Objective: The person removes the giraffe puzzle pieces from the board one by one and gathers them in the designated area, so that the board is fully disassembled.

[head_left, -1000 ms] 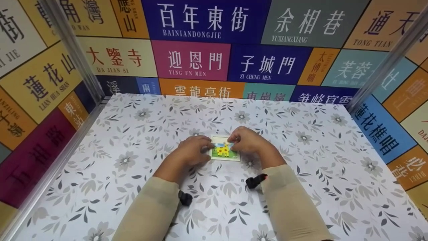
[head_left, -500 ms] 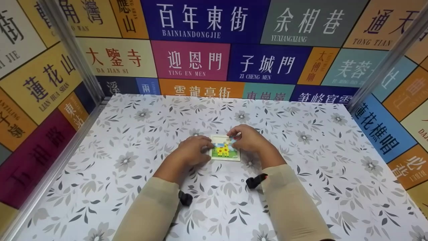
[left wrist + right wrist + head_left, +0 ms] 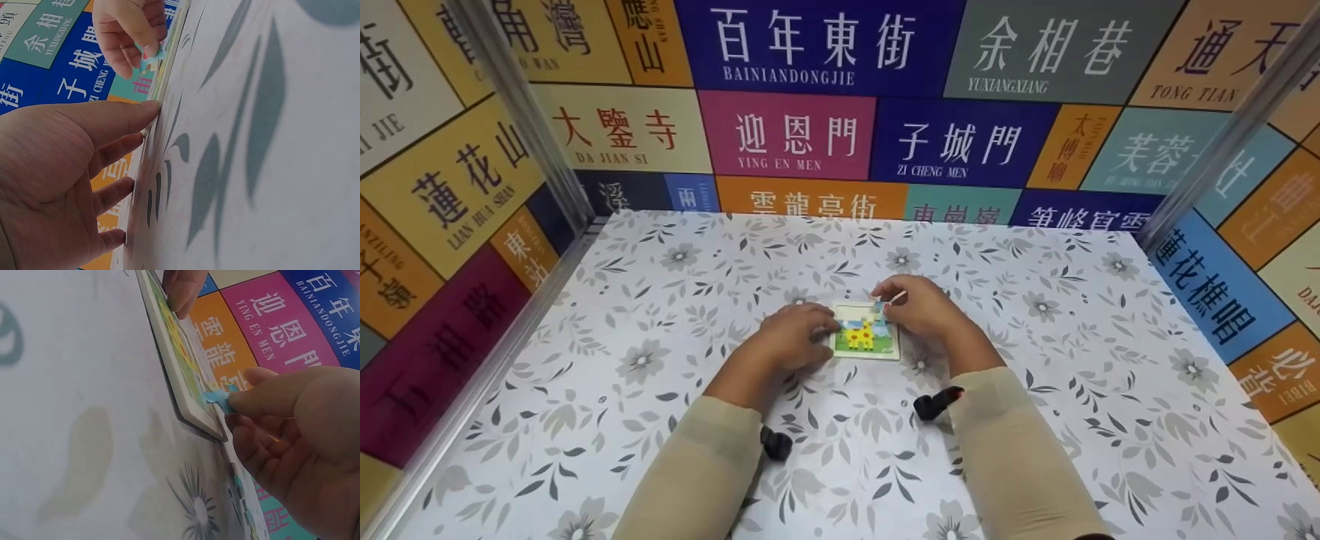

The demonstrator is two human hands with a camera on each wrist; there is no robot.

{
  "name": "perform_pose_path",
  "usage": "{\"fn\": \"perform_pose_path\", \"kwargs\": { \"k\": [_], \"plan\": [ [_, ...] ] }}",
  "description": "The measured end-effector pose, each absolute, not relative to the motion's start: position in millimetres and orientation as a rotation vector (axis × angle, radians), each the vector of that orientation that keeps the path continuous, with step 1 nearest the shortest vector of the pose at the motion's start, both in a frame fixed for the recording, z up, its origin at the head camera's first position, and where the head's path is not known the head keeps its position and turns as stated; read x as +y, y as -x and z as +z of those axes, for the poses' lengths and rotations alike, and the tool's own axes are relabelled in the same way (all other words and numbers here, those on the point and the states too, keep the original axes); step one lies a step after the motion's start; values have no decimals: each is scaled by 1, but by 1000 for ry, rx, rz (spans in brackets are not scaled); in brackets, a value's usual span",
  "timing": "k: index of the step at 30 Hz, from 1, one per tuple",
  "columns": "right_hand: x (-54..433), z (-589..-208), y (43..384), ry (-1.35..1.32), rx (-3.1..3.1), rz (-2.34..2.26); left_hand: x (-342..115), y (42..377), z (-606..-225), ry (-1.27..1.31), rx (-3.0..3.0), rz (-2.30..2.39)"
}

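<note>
A small jigsaw puzzle (image 3: pixel 861 343) with a yellow giraffe on green ground lies flat in a pale wooden frame (image 3: pixel 864 358) on the table. Bare tray shows along part of its far side. At the frame's left edge rests my left hand (image 3: pixel 793 337), its thumb and fingertips touching the edge and the tabletop. Above the far right corner, my right hand (image 3: pixel 921 307) pinches a light blue puzzle piece (image 3: pixel 218 398) between thumb and fingers. The piece is tilted in the right wrist view, close over the frame; whether it touches is unclear. Fingers partly hide it.
A white tablecloth (image 3: pixel 675 420) with grey flowers and leaves covers the table. Panels (image 3: pixel 791 135) with colourful street-name lettering stand behind and at both sides, with clear corner posts (image 3: pixel 544 142). Black wrist cameras (image 3: pixel 936 405) sit at both cuffs.
My right hand has shifted slightly up and away from the giraffe picture with the puzzle piece, uncovering more of the puzzle's right side. My left hand has stayed in place.
</note>
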State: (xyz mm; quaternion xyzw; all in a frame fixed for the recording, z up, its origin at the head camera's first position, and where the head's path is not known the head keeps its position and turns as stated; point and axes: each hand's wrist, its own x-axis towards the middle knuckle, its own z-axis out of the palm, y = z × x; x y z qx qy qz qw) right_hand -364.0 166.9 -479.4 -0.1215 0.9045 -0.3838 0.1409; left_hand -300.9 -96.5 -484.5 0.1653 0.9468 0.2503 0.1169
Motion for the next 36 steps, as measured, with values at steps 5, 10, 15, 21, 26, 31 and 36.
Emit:
{"fn": "perform_pose_path", "kwargs": {
  "k": [5,10,15,21,26,31,36],
  "plan": [
    [177,-476,364,400,2607,-1275,-97,301,-486,-486,2769,737],
    [190,-471,369,312,2597,-1428,-99,300,-488,-496,2782,737],
    [209,-470,377,158,2587,-1557,-99,301,-490,-519,2791,722],
    [239,-470,381,101,2573,-1626,-99,302,-490,-524,2792,713],
    [263,-468,379,39,2571,-1633,-98,302,-488,-518,2792,719],
    [276,-469,381,-92,2551,-1665,-98,301,-488,-504,2787,717],
    [284,-474,381,-156,2539,-1678,-98,302,-488,-513,2788,708]
  ]
}}
